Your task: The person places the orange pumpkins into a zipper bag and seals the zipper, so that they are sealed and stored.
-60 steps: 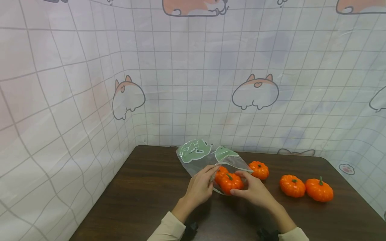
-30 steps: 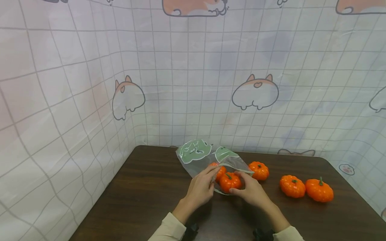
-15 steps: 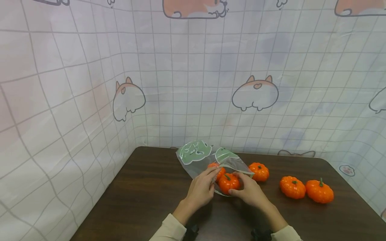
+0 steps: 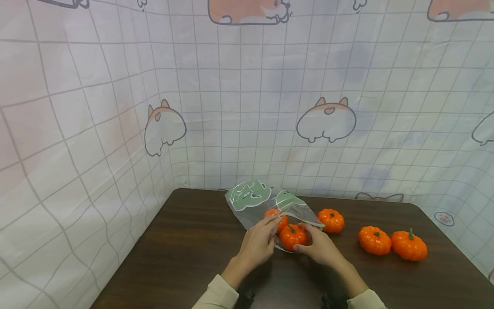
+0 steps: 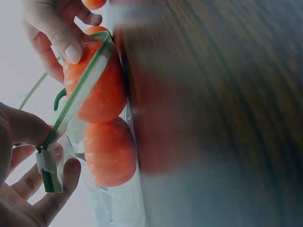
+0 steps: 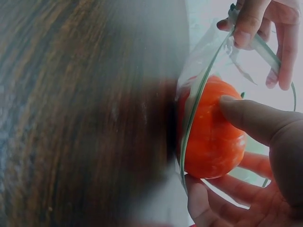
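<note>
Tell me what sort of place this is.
Likely a staged recording corner: cartoon-printed sheeting stands behind and beside a dark wood-look table, with orange pumpkins in and beside a clear bag.

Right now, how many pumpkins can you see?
5: one pumpkin inside the bag, one at its mouth in the right hand, one beside the bag, two farther right. Others could be hidden.

Rear bagged pumpkin (image 4: 284,222) pt. hidden behind L grip (image 4: 257,243).
</note>
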`<state>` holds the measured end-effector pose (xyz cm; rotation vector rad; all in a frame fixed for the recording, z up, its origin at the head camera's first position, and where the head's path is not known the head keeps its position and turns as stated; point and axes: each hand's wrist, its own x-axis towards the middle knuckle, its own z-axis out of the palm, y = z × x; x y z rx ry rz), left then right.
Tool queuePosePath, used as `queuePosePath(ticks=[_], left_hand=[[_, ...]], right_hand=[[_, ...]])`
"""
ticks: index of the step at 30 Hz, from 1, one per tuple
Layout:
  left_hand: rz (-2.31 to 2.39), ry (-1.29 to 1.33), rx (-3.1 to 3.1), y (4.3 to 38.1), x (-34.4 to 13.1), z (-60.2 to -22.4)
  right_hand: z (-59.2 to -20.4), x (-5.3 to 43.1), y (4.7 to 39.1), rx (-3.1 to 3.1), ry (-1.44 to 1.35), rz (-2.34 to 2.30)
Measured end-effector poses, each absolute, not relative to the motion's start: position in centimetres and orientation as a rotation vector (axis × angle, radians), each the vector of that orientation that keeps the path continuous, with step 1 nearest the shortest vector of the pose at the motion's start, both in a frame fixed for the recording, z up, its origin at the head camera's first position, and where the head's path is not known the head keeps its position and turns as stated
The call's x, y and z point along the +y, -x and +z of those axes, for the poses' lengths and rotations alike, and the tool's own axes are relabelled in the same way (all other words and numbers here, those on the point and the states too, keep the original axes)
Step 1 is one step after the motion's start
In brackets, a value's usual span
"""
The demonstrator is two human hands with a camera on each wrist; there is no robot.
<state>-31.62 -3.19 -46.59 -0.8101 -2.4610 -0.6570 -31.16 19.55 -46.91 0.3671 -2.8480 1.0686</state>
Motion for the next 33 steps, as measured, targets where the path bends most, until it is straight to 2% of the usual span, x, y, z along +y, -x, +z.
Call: queuePosePath(ticks=[15,33], left_hand=[[-0.662,0.808,-2.433,31.5,-3.2,-46.4],[-0.673,0.808,-2.423,31.5,-3.4,-46.2]], right_hand=[[-44.7,20.8,30.6,-2.849,-0.382,1.108],[-42.4,23.7,30.6,-2.724,-0.237,1.204]])
